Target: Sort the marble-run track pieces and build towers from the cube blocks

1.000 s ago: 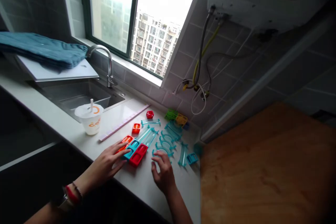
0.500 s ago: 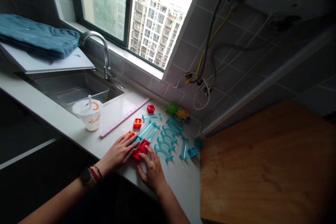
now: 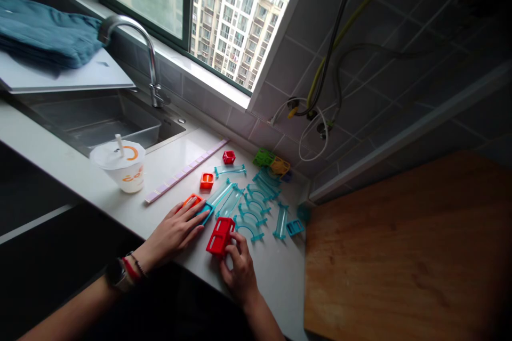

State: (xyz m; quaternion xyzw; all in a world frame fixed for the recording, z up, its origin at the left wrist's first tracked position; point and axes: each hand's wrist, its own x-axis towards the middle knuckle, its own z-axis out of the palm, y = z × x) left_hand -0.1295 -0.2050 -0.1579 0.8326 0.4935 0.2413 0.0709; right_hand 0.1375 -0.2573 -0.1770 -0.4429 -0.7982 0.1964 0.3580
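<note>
My right hand (image 3: 239,269) grips a red rectangular plastic block (image 3: 220,235) by its near end and tilts it up off the white counter (image 3: 276,272). My left hand (image 3: 178,230) lies flat with fingers stretched out, resting on an orange block (image 3: 193,200) and a blue block (image 3: 207,209) that joins clear teal track pieces (image 3: 223,197). Several curved teal track pieces (image 3: 251,212) lie just beyond the red block.
A lidded paper cup with a straw (image 3: 120,165) stands left, near the sink (image 3: 96,117) and tap (image 3: 150,64). A pale pink strip (image 3: 186,170), small red (image 3: 229,157) and orange (image 3: 207,180) blocks, and green (image 3: 263,157) and yellow (image 3: 280,165) pieces lie behind. A wooden board (image 3: 400,256) lies to the right.
My right hand went from hovering over the curved tracks to the red block, pulled it away from the blue one and lifted it. My left hand stayed pressed on the orange and blue blocks.
</note>
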